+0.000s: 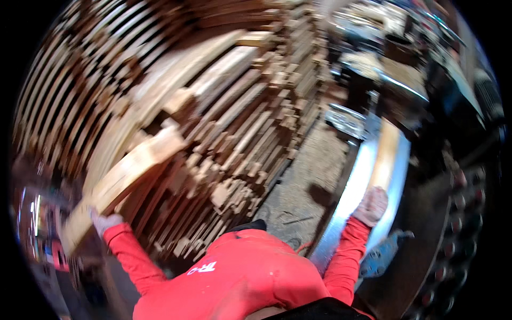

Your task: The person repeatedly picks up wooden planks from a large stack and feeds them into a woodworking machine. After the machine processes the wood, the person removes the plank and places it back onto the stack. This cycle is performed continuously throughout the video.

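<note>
At the left, my left hand (105, 220) grips the lower part of a thick, pale wooden beam (125, 176), which slants up across the stacked timber. Some of its fingers are hidden by the beam. On the right, my right hand (372, 207) lies over the near end of a narrow wooden board (386, 152). This board rests lengthwise on the shiny metal bed (349, 184) of a woodworking machine. The right fingers are bent over the wood and blurred. A metal fitting (346, 121) of the machine sits beside the board's far end.
Tall stacks of cut timber (240, 122) fill the left and middle. Sawdust covers the floor (306, 176) between stacks and machine. A blue machine part (385, 255) juts out near my right forearm. Wood-chip-covered equipment (368, 64) stands at the far right.
</note>
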Available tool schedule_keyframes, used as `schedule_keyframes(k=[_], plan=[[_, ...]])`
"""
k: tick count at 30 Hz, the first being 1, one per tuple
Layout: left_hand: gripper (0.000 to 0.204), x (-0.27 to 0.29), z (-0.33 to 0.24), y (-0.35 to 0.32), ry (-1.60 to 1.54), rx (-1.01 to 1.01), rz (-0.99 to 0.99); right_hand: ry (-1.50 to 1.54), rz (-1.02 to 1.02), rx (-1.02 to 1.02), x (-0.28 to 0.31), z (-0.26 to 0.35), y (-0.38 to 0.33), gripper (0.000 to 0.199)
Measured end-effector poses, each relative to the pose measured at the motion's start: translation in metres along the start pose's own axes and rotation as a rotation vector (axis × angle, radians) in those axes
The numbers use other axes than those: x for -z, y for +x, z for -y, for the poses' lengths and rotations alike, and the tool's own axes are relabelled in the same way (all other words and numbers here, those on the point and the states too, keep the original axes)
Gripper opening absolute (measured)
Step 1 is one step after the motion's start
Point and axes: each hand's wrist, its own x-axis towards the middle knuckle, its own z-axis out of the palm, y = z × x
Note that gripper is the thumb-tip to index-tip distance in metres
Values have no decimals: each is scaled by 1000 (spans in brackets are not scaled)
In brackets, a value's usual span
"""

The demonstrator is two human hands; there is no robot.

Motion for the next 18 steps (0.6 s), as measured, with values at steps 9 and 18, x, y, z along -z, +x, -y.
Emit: schedule_keyframes(k=[9, 18], plan=[[37, -309, -9, -294, -405, -395, 1128, 566, 197, -178, -14, 108, 120, 72], [53, -343, 192, -552, 300, 108, 2209, -344, 592, -457, 198, 160, -39, 86]])
